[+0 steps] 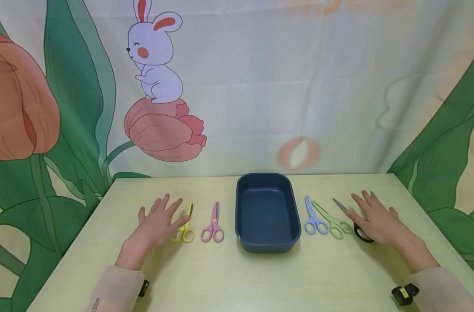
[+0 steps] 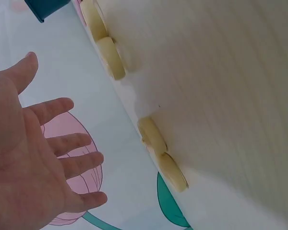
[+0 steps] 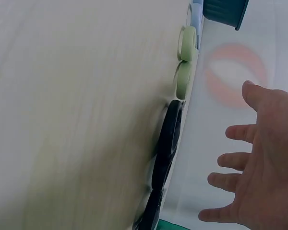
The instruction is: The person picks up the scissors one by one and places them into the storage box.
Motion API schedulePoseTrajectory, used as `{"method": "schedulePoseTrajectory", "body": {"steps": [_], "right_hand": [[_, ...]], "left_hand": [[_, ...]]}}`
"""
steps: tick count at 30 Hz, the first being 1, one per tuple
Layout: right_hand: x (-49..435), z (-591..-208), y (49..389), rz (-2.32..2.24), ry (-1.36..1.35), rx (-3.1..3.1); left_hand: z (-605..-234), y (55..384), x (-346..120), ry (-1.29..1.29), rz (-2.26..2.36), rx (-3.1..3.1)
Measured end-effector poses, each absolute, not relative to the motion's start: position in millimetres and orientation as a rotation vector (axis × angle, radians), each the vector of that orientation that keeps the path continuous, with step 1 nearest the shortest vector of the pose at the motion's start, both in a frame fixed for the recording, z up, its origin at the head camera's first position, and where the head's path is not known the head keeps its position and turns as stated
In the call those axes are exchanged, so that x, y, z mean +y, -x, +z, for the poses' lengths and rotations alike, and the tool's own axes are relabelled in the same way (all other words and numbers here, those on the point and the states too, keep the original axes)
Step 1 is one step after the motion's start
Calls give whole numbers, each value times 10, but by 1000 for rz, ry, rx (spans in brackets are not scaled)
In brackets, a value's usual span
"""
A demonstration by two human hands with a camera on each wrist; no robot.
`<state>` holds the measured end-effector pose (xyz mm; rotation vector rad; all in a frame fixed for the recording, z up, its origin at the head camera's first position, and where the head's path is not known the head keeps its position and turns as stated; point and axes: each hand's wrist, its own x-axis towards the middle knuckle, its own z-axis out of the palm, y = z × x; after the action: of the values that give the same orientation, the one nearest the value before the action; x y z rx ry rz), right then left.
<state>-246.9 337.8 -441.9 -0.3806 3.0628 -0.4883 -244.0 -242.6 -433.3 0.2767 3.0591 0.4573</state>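
As left hand [image 1: 155,224] and right hand [image 1: 382,222] hover spread-fingered, holding nothing, a careless downward grab could catch the black-handled scissors [image 1: 357,232] beneath the right by their exposed blade [image 1: 340,204].

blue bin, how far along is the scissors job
Nothing looks done: the blue bin is empty. In hand: nothing; left hand and right hand hover open. Probably left to go in: pink scissors, yellow scissors, blue scissors, green scissors and black scissors on the table.

Seven pairs of scissors [image 1: 214,222], one blue tray [image 1: 266,216], one left hand [image 1: 156,225], one right hand [image 1: 382,222]
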Motion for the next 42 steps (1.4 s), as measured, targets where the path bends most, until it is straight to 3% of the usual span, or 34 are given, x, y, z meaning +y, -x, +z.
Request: {"method": "schedulePoseTrajectory", "body": {"steps": [26,42], "right_hand": [[3275,-4433,2486,-540,504,3109],[3232,-4420,2507,-521,531,3105]], "left_hand": [[-4350,2409,-1882,-689,966,3115],[-4364,2413,-1617,-479,1344,2847]]}}
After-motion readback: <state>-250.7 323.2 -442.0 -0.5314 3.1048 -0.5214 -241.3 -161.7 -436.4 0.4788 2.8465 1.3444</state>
